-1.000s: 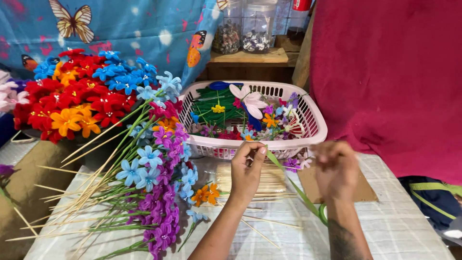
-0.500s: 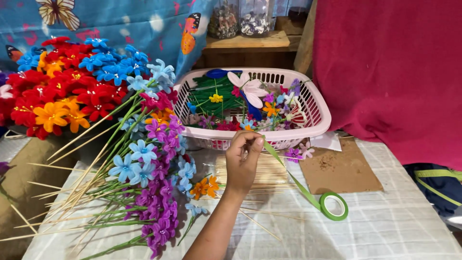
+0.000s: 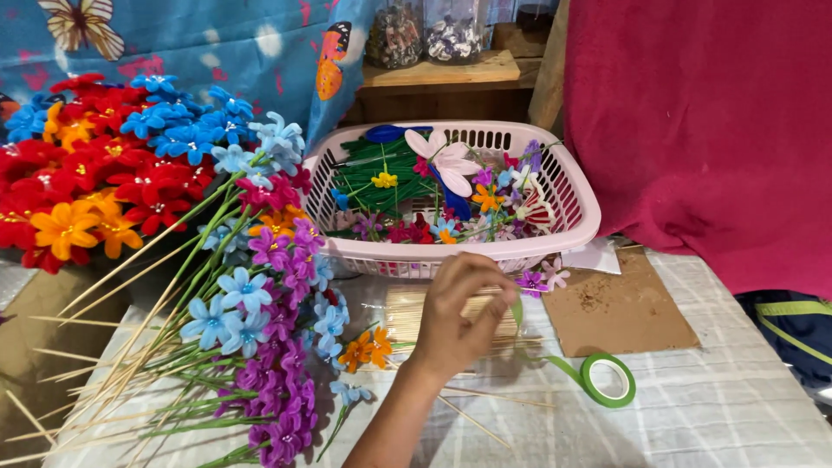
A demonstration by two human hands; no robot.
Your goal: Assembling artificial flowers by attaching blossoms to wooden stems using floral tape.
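Only my left hand (image 3: 459, 312) shows, raised over the table in front of the pink basket (image 3: 582, 227). Its fingers are pinched shut on the end of a green tape strip (image 3: 555, 364), which runs down and right to the green tape roll (image 3: 608, 380) lying flat on the checked cloth. Under the hand lies a bundle of thin wooden sticks (image 3: 400, 314). A small purple flower (image 3: 530, 282) rests just right of the fingertips; whether the hand touches it I cannot tell. My right hand is out of view.
Purple, light blue and orange stemmed flowers (image 3: 269, 347) lie across the table's left side, with red, orange and blue ones (image 3: 104, 173) heaped behind. The basket holds mixed flowers and green stems. A brown cardboard piece (image 3: 617, 310) lies at right, a red cloth (image 3: 711, 130) behind it.
My right hand has withdrawn out of view. The tape roll now lies on the cloth. My left hand stays put, still pinching the tape, and the camera has moved closer.
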